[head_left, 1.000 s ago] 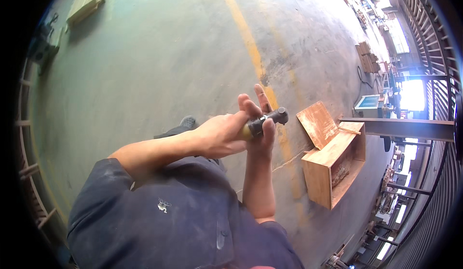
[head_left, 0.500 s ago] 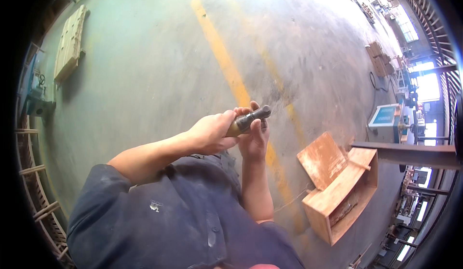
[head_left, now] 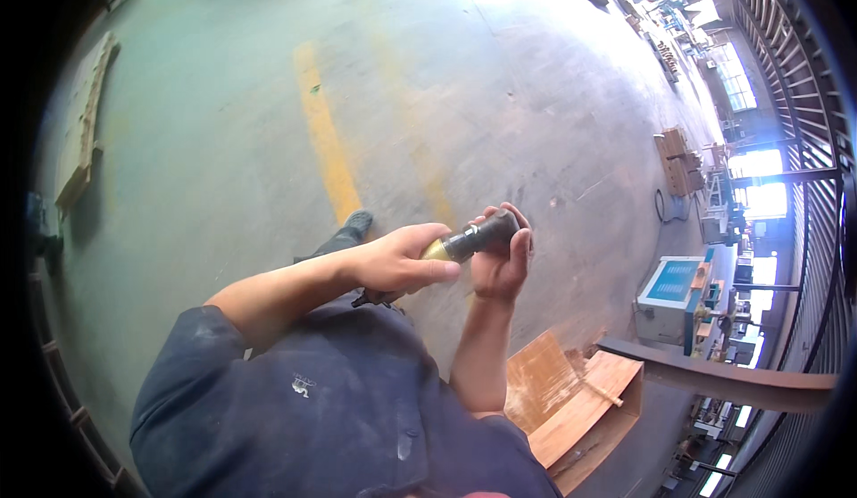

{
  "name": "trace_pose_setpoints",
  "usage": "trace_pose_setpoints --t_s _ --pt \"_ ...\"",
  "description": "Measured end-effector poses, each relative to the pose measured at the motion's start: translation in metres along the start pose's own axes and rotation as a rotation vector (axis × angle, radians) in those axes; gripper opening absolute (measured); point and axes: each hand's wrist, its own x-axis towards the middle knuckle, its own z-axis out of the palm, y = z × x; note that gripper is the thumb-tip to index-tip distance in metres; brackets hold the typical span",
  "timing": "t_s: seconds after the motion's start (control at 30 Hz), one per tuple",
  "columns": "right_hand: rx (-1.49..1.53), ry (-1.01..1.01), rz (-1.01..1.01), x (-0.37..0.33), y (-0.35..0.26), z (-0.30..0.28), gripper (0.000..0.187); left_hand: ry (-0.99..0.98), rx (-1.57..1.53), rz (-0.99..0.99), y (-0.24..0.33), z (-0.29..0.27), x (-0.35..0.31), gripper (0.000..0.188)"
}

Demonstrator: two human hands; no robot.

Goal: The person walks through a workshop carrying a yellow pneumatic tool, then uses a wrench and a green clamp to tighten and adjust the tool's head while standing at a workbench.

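In front of my body, both hands are on a hand-held cylindrical tool [head_left: 473,239] with a yellow-green body and a thick black end. My left hand [head_left: 406,257] is closed around the yellow-green part, thumb lying along it. Cupped about the black end is my right hand [head_left: 502,264], its fingers behind and its thumb in front. A small dark part [head_left: 375,299] shows beneath my left hand; I cannot make out whether it belongs to the tool. The tool's exact kind does not show, and my left palm hides its middle.
An open wooden box [head_left: 589,409] with a loose board [head_left: 540,377] stands at lower right, beside a dark metal beam [head_left: 714,377]. Beyond is a grey cabinet with a teal top [head_left: 674,284]. A wooden pallet [head_left: 87,128] lies far left. Yellow lines [head_left: 326,141] cross the concrete floor.
My view has turned and moved forward, and a shoe now shows by the yellow line. The tool's black end has swung toward my right hand, which wraps farther around it. The box sits lower in view.
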Motion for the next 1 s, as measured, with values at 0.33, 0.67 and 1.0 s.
trace_pose_setpoints --t_s 0.33,0.67,1.0 --pt "-0.876 0.178 0.162 0.328 -0.067 -0.052 0.034 0.14 1.028 0.056 0.136 -0.154 0.299 0.045" --pt "-0.526 0.019 0.088 0.654 -0.045 -0.178 0.061 0.291 0.947 0.028 0.223 -0.288 0.591 0.045" --pt "0.099 -0.002 0.193 0.925 -0.002 -0.21 0.09 0.311 0.815 0.1 0.297 -0.421 0.837 0.05"
